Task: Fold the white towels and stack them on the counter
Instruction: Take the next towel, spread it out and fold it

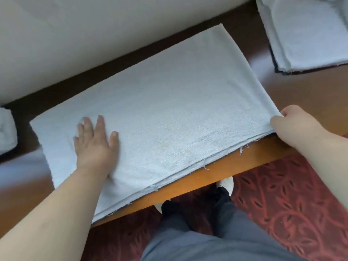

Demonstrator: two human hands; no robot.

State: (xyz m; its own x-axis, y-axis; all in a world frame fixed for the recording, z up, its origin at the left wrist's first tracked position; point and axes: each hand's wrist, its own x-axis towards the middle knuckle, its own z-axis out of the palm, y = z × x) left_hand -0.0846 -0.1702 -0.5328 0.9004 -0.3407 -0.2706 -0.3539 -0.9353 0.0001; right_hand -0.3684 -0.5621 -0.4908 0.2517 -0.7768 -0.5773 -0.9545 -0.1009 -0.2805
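A: You stand at a brown wooden counter [235,166] that runs along a pale wall [75,44], with red patterned carpet [291,204] under your white shoes [226,183]. What lies in front of you?

B: A white towel [160,110] lies flat on the counter, folded into layers, and its frayed near edges sit along the counter's front edge.

A: Where is your left hand?

B: Your left hand [94,144] rests at about 8 o'clock on the towel, palm down, with the fingers straight and spread, pressing the cloth and gripping nothing.

A: And your right hand?

B: Your right hand [293,125] is at about 4 o'clock, at the towel's near right corner, and its curled fingers pinch that corner.

A: Do you see other towels?

B: A stack of folded towels [308,34] sits at 1 o'clock on the counter, well apart from the flat towel. A bunched white cloth [6,129] shows at 9 o'clock, cut off by the picture's edge; you cannot tell what kind of cloth it is.
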